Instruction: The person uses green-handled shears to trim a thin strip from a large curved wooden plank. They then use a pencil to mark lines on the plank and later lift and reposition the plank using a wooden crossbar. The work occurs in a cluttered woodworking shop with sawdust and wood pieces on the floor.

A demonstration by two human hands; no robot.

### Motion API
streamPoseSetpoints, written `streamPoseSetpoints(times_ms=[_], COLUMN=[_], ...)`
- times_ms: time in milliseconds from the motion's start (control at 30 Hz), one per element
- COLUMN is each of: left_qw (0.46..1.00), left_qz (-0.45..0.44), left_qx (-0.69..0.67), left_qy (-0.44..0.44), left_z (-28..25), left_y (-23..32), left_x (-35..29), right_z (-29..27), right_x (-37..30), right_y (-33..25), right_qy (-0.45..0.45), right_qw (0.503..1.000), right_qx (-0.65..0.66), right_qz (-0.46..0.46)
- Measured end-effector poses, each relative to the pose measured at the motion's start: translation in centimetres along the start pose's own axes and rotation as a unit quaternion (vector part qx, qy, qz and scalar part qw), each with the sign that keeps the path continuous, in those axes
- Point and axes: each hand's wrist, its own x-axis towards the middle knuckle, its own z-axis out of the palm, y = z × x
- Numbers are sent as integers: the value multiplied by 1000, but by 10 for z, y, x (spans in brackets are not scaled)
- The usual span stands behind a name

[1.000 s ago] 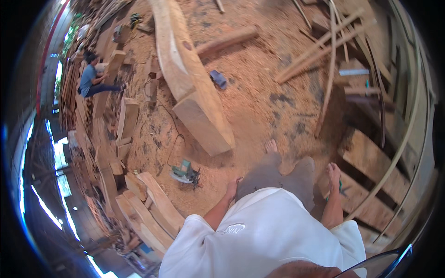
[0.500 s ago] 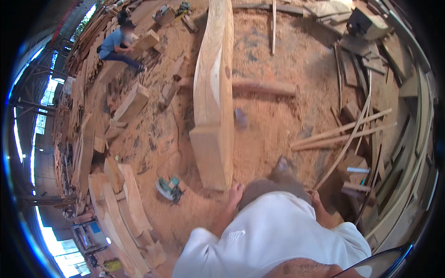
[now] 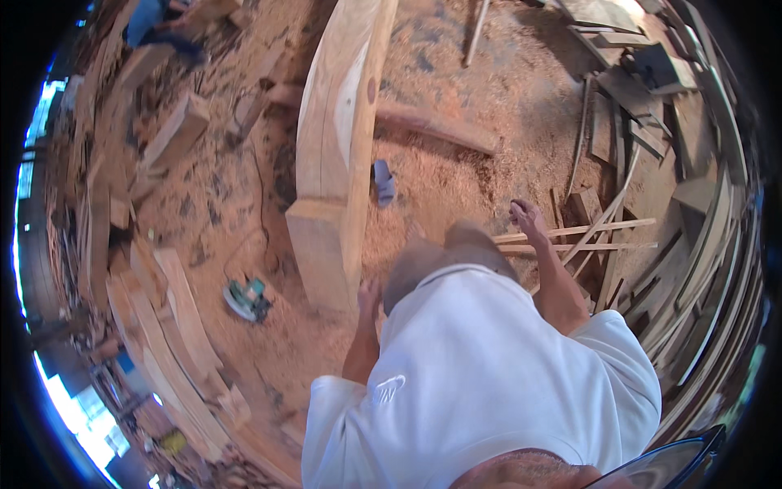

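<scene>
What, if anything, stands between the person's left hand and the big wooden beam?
Nothing visible: the left hand is right beside the near end of the beam. Whether they touch, I cannot tell. The saw sits on the ground left of the beam, not between them.

A big wood beam (image 3: 322, 248) blocks the way just ahead and to the left of the left hand (image 3: 369, 295); I can't tell if they touch. A hand could go around its near end, over the sawdust floor (image 3: 308, 346), but a green saw (image 3: 248, 299) sits farther left. Ahead of the right hand (image 3: 528, 220) there is room over the floor, up to a log (image 3: 440, 128) ahead and to its left. Long sticks (image 3: 607, 229) get in the way on its right, with piled boards (image 3: 603, 126) past them.
</scene>
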Motion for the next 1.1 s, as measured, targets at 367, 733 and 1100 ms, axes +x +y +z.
streamPoseSetpoints(times_ms=[367,733,1100], left_qw=[978,964,878], left_qz=[10,-98,-38], left_qx=[-162,-194,-282], left_qy=[131,153,385], left_z=[103,207,231], left_y=[161,115,170], left_x=[33,28,2], right_z=[-45,-54,22], right_x=[201,326,392], right_y=[33,-146,-127], right_qy=[-87,-139,-355], right_qw=[948,985,836], right_qx=[-279,-102,-405], right_qz=[-128,2,-106])
